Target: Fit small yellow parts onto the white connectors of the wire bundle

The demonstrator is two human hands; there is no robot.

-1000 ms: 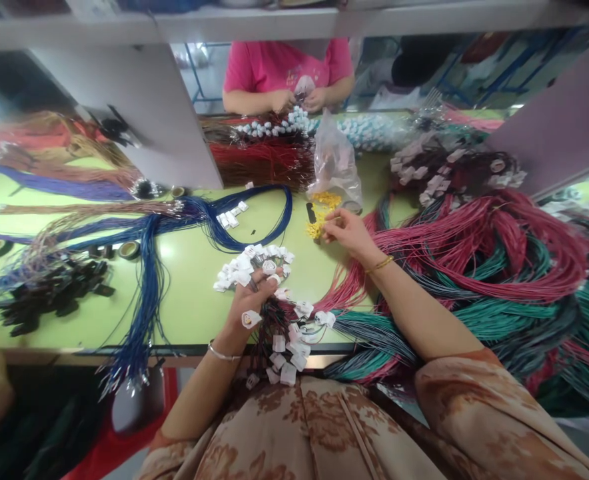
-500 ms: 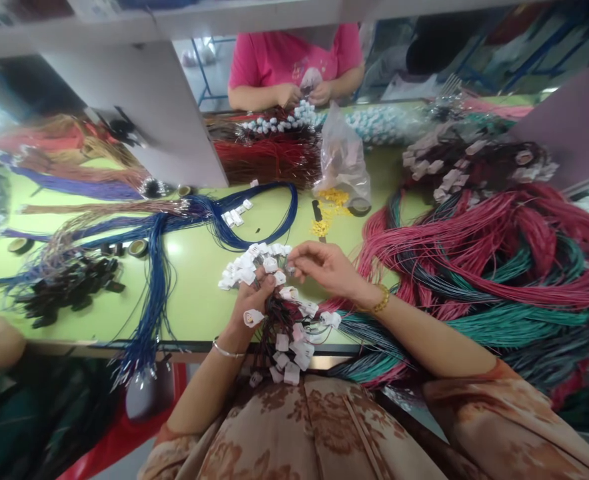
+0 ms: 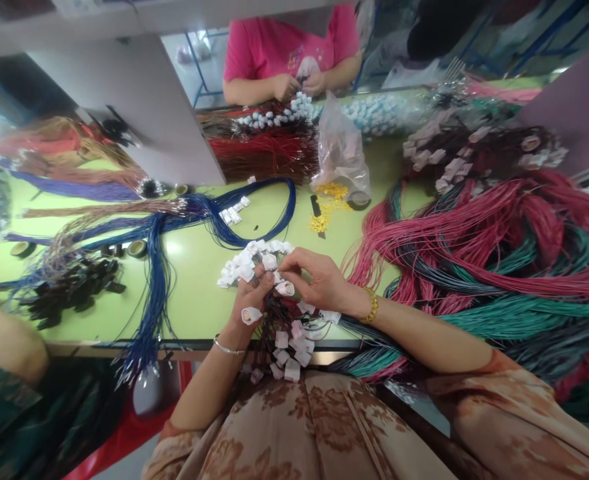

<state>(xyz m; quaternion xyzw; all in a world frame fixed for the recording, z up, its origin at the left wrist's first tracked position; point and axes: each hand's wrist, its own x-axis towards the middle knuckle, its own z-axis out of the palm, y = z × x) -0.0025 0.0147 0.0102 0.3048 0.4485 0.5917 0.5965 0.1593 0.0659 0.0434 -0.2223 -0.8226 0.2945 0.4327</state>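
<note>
My left hand (image 3: 247,303) is closed round a bunch of dark wires ending in several small white connectors (image 3: 254,261); more of these connectors hang below it over the table edge. My right hand (image 3: 314,277) is beside it, its fingertips pinched on one white connector (image 3: 285,289) at the top of the bunch. A small heap of yellow bits (image 3: 327,207) lies on the green table (image 3: 194,293) beyond my hands, next to a clear plastic bag (image 3: 339,153).
Big coils of pink, teal and dark wire (image 3: 499,253) fill the right side. Blue wire bundles (image 3: 154,260), black parts (image 3: 69,287) and tape rolls (image 3: 137,248) lie left. A person in pink (image 3: 284,53) works opposite, another person's arm (image 3: 4,333) at left.
My right hand came back from the yellow bits to the bunch in my left hand and now pinches a white connector there. The left hand has kept its hold.
</note>
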